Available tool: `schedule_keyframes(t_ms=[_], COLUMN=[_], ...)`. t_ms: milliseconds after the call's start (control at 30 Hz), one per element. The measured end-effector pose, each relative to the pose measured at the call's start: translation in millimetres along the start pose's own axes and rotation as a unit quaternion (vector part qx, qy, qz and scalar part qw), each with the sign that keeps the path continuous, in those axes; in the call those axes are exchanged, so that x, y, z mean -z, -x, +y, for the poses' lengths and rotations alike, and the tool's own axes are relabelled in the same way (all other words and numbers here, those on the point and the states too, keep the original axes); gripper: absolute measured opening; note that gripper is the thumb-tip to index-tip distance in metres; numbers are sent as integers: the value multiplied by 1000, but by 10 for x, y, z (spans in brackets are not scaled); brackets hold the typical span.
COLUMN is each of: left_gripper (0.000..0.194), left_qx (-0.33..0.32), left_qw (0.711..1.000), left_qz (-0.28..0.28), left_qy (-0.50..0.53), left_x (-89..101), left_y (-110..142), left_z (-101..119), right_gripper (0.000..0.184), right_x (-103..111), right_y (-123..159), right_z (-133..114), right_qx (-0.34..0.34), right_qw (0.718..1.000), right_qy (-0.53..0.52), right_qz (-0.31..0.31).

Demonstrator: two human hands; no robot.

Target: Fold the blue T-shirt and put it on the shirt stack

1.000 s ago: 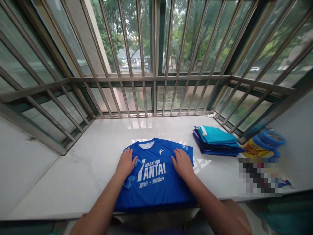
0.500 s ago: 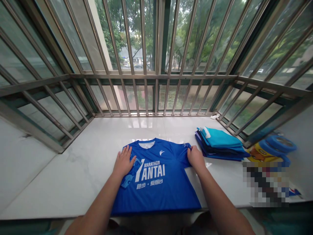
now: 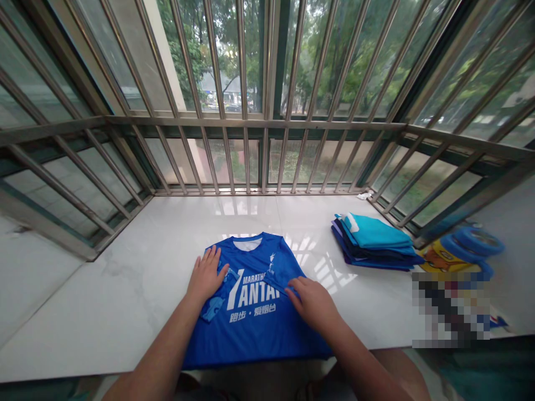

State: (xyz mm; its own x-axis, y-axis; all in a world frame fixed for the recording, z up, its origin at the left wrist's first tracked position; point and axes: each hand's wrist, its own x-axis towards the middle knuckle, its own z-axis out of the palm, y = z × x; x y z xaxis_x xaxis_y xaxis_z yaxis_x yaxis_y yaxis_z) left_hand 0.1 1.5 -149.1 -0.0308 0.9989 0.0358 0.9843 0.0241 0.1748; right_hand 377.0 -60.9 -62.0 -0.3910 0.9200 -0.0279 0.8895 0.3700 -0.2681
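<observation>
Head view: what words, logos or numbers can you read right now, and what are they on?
"MARATH", on the blue shirt; the rest is covered by the sleeve folded in near the right hand.
"ANTA", below it, next letter partly covered.
"跑步 · 爱烟台", beneath, same shirt.
Small white marks by that sleeve: too small to read.
Yellow-and-blue container: too blurred to read.

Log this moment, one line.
left hand: flat on blue lettered T-shirt | right hand: at folded sleeve | folded clothes stack, cyan top: right
</observation>
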Motion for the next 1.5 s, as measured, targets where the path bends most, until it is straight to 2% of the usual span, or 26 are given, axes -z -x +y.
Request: schedule_keyframes(t_ms=[100,200,267,333,433,533,633,800,900,967,1067,1200,1300,1400,1500], left_gripper=[70,54,48,45,43,41,43,53,51,50,47,37,33,31,29], left_qx=[19,15,-33,-97,-189,-248,-259,-231,-196,-147,-46,91,141,156,160], left_qw=[999,997,995,989,974,960,958,968,978,987,998,996,988,981,974], left_qz=[-6,31,47,31,0,-29,-54,-50,-25,-4,9,-13,-58,-100,-105], left_qy=[26,63,85,104,125,123,106,79,68,58,36,9,19,60,118], left_x=[97,242,304,305,211,78,-41,-118,-39,72,301,613,735,726,658], left_y=[-47,-189,-332,-490,-704,-848,-922,-944,-943,-950,-964,-940,-893,-863,-854], left_z=[41,262,549,920,1491,1899,2106,2237,2130,1887,1259,290,-193,-380,-381], right_gripper=[31,28,25,29,34,24,22,24,27,29,28,33,39,32,19], right_x=[27,-24,-101,-187,-271,-282,-263,-242,-170,-79,72,161,131,76,43], right_y=[120,176,195,202,187,153,131,152,115,12,-304,-957,-1438,-1764,-1908], right_z=[330,596,700,749,753,733,712,658,638,645,684,730,718,698,708], right_qx=[-113,-171,-160,-129,-96,-96,-106,-103,-107,-126,-146,-146,-148,-145,-135], right_qw=[991,982,983,986,988,990,992,993,992,989,987,987,987,987,988], right_qy=[-14,-28,-42,-62,-89,-79,-45,-12,-17,-26,-43,-54,-57,-62,-75], right_qz=[66,82,82,84,80,71,60,57,72,74,55,26,1,-18,-24])
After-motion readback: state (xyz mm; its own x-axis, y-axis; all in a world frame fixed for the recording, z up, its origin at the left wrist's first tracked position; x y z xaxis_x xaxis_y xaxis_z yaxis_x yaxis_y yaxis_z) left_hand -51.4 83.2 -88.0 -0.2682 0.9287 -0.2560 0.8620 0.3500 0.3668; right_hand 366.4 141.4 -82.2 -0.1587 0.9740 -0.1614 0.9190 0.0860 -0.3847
